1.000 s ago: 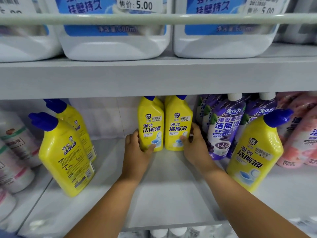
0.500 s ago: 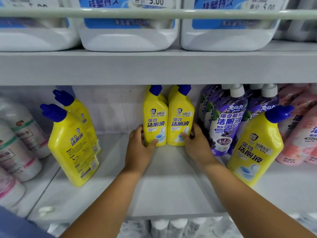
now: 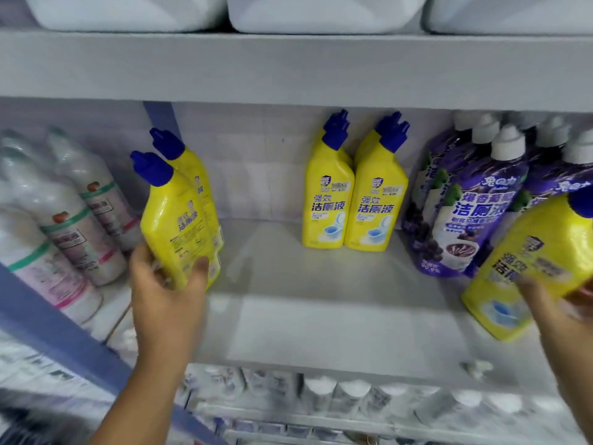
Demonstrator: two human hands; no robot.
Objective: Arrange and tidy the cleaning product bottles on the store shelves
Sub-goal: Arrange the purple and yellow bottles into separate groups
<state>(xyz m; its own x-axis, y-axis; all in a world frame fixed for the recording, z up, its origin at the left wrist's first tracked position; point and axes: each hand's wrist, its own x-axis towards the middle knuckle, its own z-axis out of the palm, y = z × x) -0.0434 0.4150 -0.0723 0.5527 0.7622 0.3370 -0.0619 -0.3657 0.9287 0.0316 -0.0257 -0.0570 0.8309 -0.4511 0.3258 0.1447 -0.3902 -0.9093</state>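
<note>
Two yellow bottles with blue caps (image 3: 353, 194) stand side by side at the back middle of the grey shelf (image 3: 321, 316), with more behind them. My left hand (image 3: 167, 284) grips the base of the front left yellow bottle (image 3: 173, 226), which leans left; another yellow bottle (image 3: 195, 175) stands right behind it. My right hand (image 3: 558, 309) holds the lower part of a tilted yellow bottle (image 3: 529, 264) at the right edge; part of this hand is cut off by the frame.
Purple bottles with white caps (image 3: 475, 207) crowd the right side behind the tilted bottle. White and pink bottles (image 3: 64, 220) lean at the left. Large white jugs (image 3: 321, 11) sit on the shelf above. White caps (image 3: 337, 393) show on the shelf below.
Both hands left the two middle yellow bottles and moved outward: the left took the front left yellow bottle, the right took the yellow bottle at the right. The camera dropped and came closer.
</note>
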